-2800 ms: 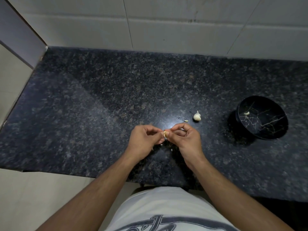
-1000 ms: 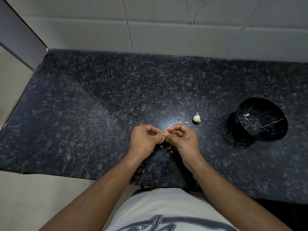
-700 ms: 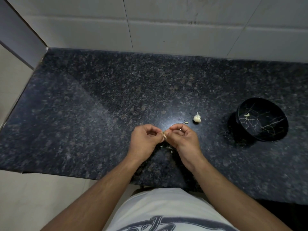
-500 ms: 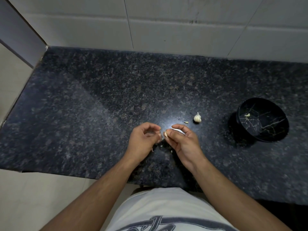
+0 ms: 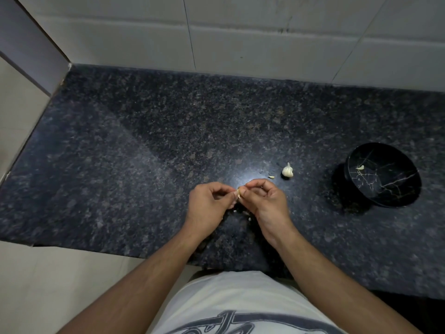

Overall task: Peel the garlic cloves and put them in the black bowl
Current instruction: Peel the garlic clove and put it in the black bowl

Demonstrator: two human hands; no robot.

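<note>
garlic clove (image 5: 238, 192) pinched between both hands, held just above the dark granite counter (image 5: 144, 153), well left of the black bowl (image 5: 382, 175). left hand (image 5: 208, 208) curled, thumb and fingertips closed on the clove's left side. right hand (image 5: 265, 201) curled too, thumb and forefinger closed on the clove's right side, other fingers arched over it. clove mostly hidden by the fingertips, only a pale sliver shows; cannot tell how much skin is on it. garlic bulb (image 5: 287, 170) sits on the counter left of the bowl, apart from it, pointed tip up. small loose piece (image 5: 271, 177) lies just left of the bulb, not touching. a few tiny pale skin bits (image 5: 250, 219) on the counter under the hands, far left of the bowl. bowl has thin gold crack lines inside and one peeled clove (image 5: 360, 167) lying on its inner wall, upper left part. white tiled wall (image 5: 240, 32) behind the counter, beyond the bowl. white printed shirt (image 5: 228, 304) at bottom edge of view.
</note>
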